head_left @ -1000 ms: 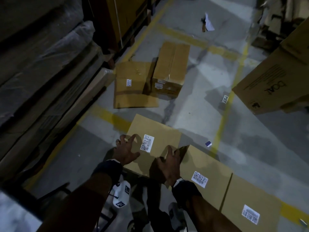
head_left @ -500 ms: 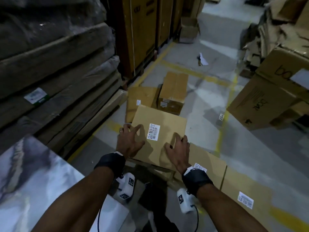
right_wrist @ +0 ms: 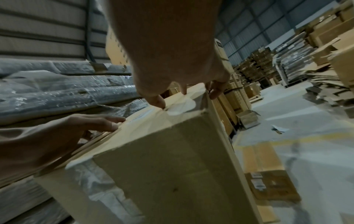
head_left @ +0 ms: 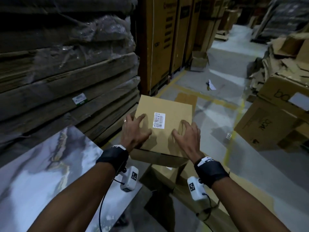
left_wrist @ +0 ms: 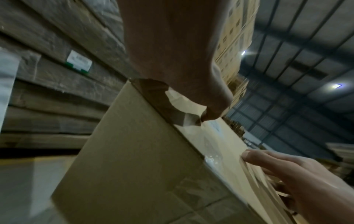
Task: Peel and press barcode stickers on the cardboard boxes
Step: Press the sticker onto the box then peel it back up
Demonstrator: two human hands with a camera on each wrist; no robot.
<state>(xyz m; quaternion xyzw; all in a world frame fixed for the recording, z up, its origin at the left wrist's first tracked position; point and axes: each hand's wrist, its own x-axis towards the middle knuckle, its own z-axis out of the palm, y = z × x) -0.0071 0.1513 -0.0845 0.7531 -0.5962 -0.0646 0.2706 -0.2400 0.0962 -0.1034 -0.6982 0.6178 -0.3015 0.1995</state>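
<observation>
Far left of the head view: wrapped flat packs (head_left: pixel 66 67) are stacked in layers, and a marbled slab (head_left: pixel 41 173) is lying at the lower left. Neither is being touched.

Left of centre: the left hand (head_left: pixel 133 131) is being laid on the left part of the top face of the cardboard box (head_left: pixel 173 131). Its fingers (head_left: pixel 140 118) are being spread and bent at the knuckles, with the tips pressed down on the cardboard and the outer ones reaching the left edge. Nothing is being held in it. The wrist is bent back, forearm rising from the lower left of the frame.

Centre: the barcode sticker (head_left: pixel 159 120) is already stuck flat on the top face, between the two hands and touched by neither. The box is being carried raised, its underside visible in the wrist views. The hold is probably being kept wide so the labelled face stays upward and readable; that is a judgement only.

Right of centre: the right hand (head_left: pixel 187 136) is being set on the right part of the top face in a mirrored pose, clawed, its fingertips (right_wrist: pixel 159 101) pressed on the cardboard and one finger hooked over the far corner in the right wrist view. No sticker is being held.

Below the carried box, another box (head_left: pixel 163 178) is sitting. At the right, larger cartons (head_left: pixel 275 118) are standing on the grey floor (head_left: pixel 217 128); a torn paper scrap (head_left: pixel 211 85) is lying upper centre-right.

This box is judged labelled; it is probably being moved aside.
</observation>
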